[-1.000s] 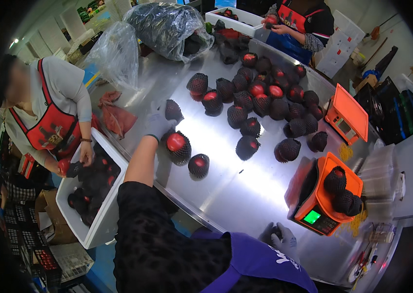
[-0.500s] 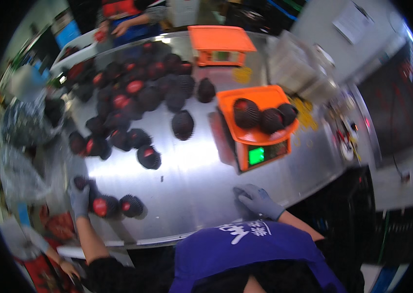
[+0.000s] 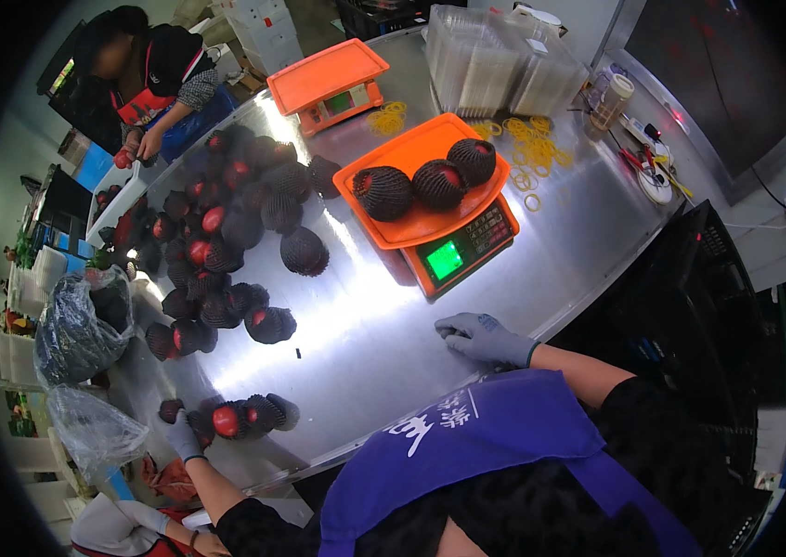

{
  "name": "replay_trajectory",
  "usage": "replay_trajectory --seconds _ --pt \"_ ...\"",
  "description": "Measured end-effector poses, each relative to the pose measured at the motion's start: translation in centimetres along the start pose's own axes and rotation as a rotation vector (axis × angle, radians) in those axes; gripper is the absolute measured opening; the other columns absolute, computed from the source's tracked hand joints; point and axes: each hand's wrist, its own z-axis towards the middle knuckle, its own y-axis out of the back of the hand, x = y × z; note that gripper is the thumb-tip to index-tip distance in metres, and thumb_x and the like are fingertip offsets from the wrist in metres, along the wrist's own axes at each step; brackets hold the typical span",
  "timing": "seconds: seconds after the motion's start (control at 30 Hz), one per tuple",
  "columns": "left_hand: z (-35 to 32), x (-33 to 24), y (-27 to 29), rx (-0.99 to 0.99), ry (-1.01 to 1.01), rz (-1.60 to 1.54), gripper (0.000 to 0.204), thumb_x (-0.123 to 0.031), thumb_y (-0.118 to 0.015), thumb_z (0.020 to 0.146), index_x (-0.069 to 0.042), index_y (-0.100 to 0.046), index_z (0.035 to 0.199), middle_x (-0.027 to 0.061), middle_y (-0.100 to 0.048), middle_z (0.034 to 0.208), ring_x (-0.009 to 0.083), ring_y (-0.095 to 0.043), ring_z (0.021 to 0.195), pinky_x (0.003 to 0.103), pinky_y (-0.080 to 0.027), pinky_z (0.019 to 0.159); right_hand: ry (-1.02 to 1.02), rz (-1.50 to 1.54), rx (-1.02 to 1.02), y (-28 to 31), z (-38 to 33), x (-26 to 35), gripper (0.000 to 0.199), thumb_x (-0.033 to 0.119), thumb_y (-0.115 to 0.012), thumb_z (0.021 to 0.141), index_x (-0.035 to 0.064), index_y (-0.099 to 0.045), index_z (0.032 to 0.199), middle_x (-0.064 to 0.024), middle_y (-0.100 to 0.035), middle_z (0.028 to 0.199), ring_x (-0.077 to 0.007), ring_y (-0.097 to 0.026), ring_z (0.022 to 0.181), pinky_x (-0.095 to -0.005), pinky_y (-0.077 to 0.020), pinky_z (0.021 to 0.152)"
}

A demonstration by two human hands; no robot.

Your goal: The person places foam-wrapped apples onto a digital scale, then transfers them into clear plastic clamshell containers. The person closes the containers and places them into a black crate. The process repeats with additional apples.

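At the near left of the metal table, my gloved left hand is closed around a round red fruit in a black foam net. Beside that hand lie more netted fruits, one showing its bare red skin. My gloved right hand rests on the table near its front edge, fingers loosely bent and slightly apart, holding nothing. Beyond it stands an orange scale with a lit green display, and three netted fruits sit on its tray.
A big heap of netted fruits covers the left side. At the back are a second orange scale, clear plastic boxes and yellow rubber bands. Plastic bags hang at the left edge. A co-worker handles fruit at far left.
The view has swung round, shifting the scales and the heap in the picture. My left hand remains at the same netted fruit, and my right hand still lies on the table.
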Motion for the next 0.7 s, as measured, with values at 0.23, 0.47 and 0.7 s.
replay_trajectory --seconds 0.23,0.47,0.7 --pt "-0.6 -26.7 -3.7 0.286 -0.172 -0.777 0.056 -0.028 -0.065 0.101 -0.001 -0.048 0.147 0.015 -0.058 0.139 0.026 -0.06 0.125 0.04 -0.05 0.105 -0.068 0.022 -0.045 1.3 -1.1 -1.4 0.038 0.029 -0.063 0.097 0.0086 -0.067 0.129 -0.0141 -0.073 0.112 -0.0316 -0.07 0.105 -0.0398 -0.053 0.094" --pt "-6.0 -58.8 -18.1 0.668 -0.493 -0.869 0.066 -0.004 -0.073 0.085 -0.008 -0.05 0.147 0.0141 -0.056 0.142 0.028 -0.059 0.129 0.041 -0.047 0.111 0.068 0.056 -0.081 2.3 -1.7 -1.8 0.037 0.031 -0.061 0.101 0.0123 -0.068 0.131 -0.0142 -0.073 0.119 -0.0325 -0.069 0.11 -0.0415 -0.0537 0.096" --pt "-19.4 -73.0 -37.6 1.055 -1.355 0.382 0.076 -0.02 -0.074 0.084 -0.015 -0.044 0.154 0.0211 -0.06 0.133 0.0375 -0.062 0.123 0.046 -0.05 0.106 0.061 0.025 0.157 6.7 -4.1 -2.8 0.041 0.036 -0.055 0.105 0.0133 -0.061 0.14 -0.0149 -0.064 0.13 -0.0325 -0.064 0.12 -0.0435 -0.0504 0.103"
